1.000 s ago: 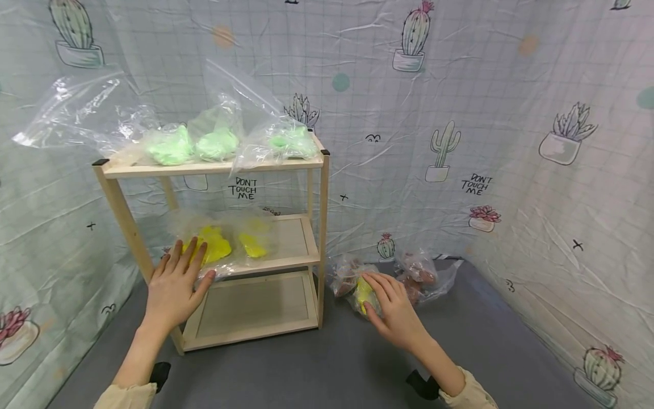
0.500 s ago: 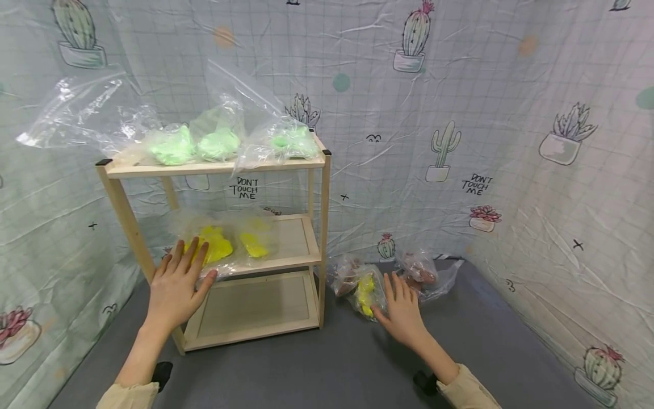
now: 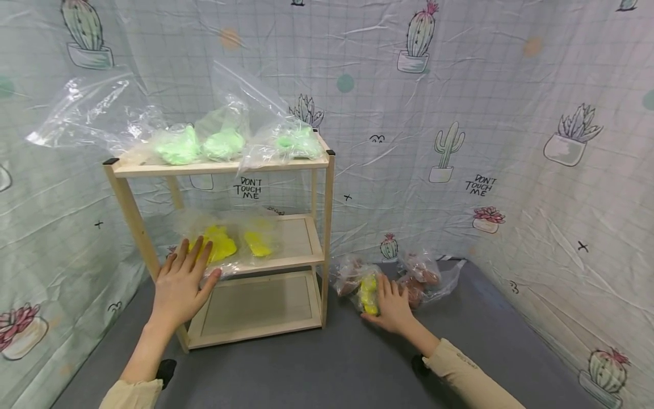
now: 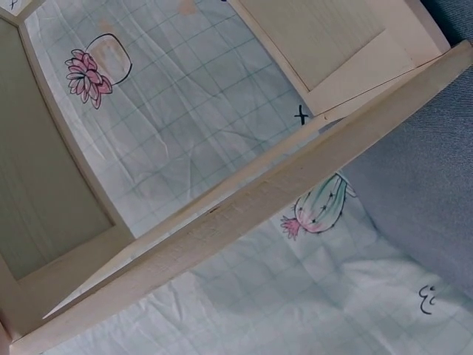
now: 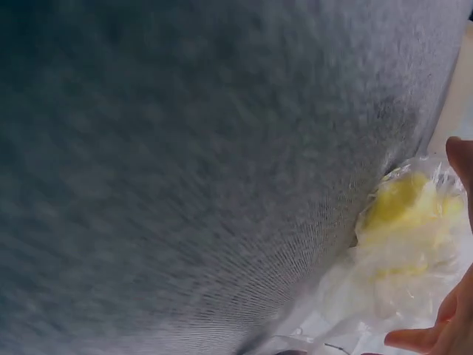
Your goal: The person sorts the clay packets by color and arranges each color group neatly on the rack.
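Note:
My left hand [image 3: 179, 287] is at the left front of the wooden shelf's [image 3: 255, 339] middle level, its fingers straight and spread. Its fingertips overlap a clear plastic bag with a yellow lump [image 3: 221, 244] there; whether they press on it I cannot tell. On the floor right of the shelf lies another clear bag with yellow stuff [image 3: 368, 294]. Beside that bag my right hand [image 3: 395, 309] reaches with thumb and fingers apart. In the right wrist view the fingers [image 5: 417, 339] stand spread around the crinkled yellow bag [image 5: 406, 214], without a visible pinch.
Several bags with pale green lumps [image 3: 223, 145] lie on the top shelf. A second yellow lump in plastic [image 3: 258, 243] is on the middle level. Bags with reddish-brown lumps [image 3: 413, 289] lie behind the right hand. A cactus-print curtain [image 3: 388, 113] surrounds the grey floor [image 3: 286, 369].
My right hand first drew back from the yellow bag on the floor, fingers straightening, then came in again at its right and front side. My left hand has stayed at the shelf.

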Action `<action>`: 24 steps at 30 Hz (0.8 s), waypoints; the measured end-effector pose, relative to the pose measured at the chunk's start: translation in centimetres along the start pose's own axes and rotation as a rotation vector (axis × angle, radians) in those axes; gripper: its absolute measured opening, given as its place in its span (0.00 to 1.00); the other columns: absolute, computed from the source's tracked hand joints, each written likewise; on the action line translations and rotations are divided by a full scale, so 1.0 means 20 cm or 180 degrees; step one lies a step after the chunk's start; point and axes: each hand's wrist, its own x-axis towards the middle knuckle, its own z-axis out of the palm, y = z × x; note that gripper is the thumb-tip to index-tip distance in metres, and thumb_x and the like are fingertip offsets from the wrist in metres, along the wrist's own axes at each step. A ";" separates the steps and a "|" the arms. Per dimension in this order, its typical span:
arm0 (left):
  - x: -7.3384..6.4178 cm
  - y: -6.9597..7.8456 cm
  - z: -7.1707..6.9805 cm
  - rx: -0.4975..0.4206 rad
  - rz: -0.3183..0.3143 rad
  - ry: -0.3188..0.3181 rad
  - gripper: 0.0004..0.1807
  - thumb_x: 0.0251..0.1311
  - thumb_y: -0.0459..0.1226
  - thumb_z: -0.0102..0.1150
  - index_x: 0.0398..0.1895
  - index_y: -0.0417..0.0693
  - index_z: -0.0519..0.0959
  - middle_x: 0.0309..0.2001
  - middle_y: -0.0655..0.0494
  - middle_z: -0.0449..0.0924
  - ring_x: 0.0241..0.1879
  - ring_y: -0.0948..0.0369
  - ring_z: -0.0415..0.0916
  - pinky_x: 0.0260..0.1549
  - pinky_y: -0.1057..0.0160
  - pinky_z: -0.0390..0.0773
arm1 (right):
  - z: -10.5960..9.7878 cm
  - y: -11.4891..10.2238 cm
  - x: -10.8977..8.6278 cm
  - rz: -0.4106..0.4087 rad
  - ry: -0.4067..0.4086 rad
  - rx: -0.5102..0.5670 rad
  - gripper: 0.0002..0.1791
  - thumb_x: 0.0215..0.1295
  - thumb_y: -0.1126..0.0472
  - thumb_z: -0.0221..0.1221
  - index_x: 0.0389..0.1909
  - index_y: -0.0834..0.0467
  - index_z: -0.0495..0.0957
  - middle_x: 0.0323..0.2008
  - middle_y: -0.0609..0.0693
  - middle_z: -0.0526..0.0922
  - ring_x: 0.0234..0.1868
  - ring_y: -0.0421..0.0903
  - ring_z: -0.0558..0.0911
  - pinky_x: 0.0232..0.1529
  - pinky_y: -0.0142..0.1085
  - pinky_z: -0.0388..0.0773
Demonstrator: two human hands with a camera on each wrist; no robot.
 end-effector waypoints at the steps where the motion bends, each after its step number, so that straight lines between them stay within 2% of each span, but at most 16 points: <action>1: 0.00 0.00 0.00 -0.0003 -0.0007 -0.0009 0.33 0.63 0.57 0.37 0.66 0.49 0.58 0.65 0.44 0.59 0.66 0.44 0.52 0.58 0.42 0.55 | 0.00 0.00 0.01 -0.0006 -0.0023 0.0000 0.59 0.44 0.28 0.55 0.65 0.69 0.51 0.62 0.66 0.61 0.58 0.65 0.64 0.52 0.63 0.57; 5: 0.00 0.00 0.00 0.0005 -0.0035 -0.0049 0.33 0.63 0.57 0.37 0.66 0.49 0.58 0.65 0.44 0.58 0.66 0.44 0.51 0.58 0.42 0.55 | 0.03 0.00 0.05 -0.0075 -0.0081 -0.0038 0.60 0.42 0.27 0.55 0.65 0.68 0.51 0.60 0.66 0.61 0.57 0.66 0.64 0.53 0.64 0.57; 9: 0.00 0.00 -0.01 -0.0006 -0.0043 -0.0062 0.33 0.63 0.57 0.37 0.66 0.49 0.58 0.65 0.44 0.58 0.66 0.44 0.51 0.58 0.42 0.55 | 0.05 -0.01 0.08 -0.0138 -0.0128 0.0073 0.59 0.43 0.28 0.56 0.64 0.69 0.52 0.59 0.67 0.62 0.56 0.67 0.65 0.53 0.66 0.55; 10: 0.00 0.00 -0.01 -0.0008 -0.0043 -0.0060 0.33 0.63 0.57 0.37 0.66 0.49 0.58 0.65 0.44 0.58 0.66 0.44 0.51 0.58 0.42 0.55 | 0.07 0.00 0.08 -0.0174 -0.0087 0.0064 0.59 0.45 0.26 0.52 0.64 0.69 0.50 0.59 0.67 0.62 0.55 0.67 0.65 0.51 0.67 0.54; 15: 0.01 0.01 -0.01 -0.0013 -0.0039 -0.0046 0.33 0.63 0.57 0.37 0.66 0.49 0.58 0.65 0.44 0.59 0.65 0.44 0.52 0.58 0.42 0.55 | 0.05 -0.02 0.09 -0.0157 -0.0281 0.0088 0.51 0.51 0.35 0.55 0.63 0.70 0.52 0.58 0.66 0.63 0.55 0.64 0.65 0.52 0.67 0.52; 17: 0.01 0.01 -0.01 -0.0010 -0.0041 -0.0034 0.33 0.63 0.57 0.37 0.66 0.49 0.58 0.65 0.44 0.59 0.65 0.44 0.52 0.57 0.42 0.55 | 0.03 -0.03 0.10 -0.0138 -0.0367 0.0027 0.47 0.49 0.41 0.59 0.61 0.69 0.56 0.57 0.65 0.66 0.55 0.63 0.66 0.52 0.65 0.54; 20: 0.01 0.01 -0.01 -0.0009 -0.0045 -0.0020 0.33 0.63 0.57 0.37 0.66 0.49 0.58 0.65 0.44 0.59 0.65 0.44 0.53 0.57 0.42 0.55 | 0.03 -0.03 0.10 -0.0237 -0.0270 -0.0184 0.43 0.50 0.45 0.59 0.60 0.68 0.59 0.54 0.63 0.68 0.53 0.60 0.68 0.52 0.62 0.57; 24: 0.01 0.01 -0.01 -0.0010 -0.0049 -0.0024 0.33 0.62 0.57 0.38 0.66 0.49 0.58 0.65 0.44 0.59 0.65 0.44 0.53 0.57 0.42 0.56 | 0.04 -0.02 0.09 -0.0444 0.0040 -0.0404 0.39 0.49 0.48 0.59 0.58 0.67 0.62 0.49 0.61 0.72 0.48 0.57 0.71 0.48 0.58 0.62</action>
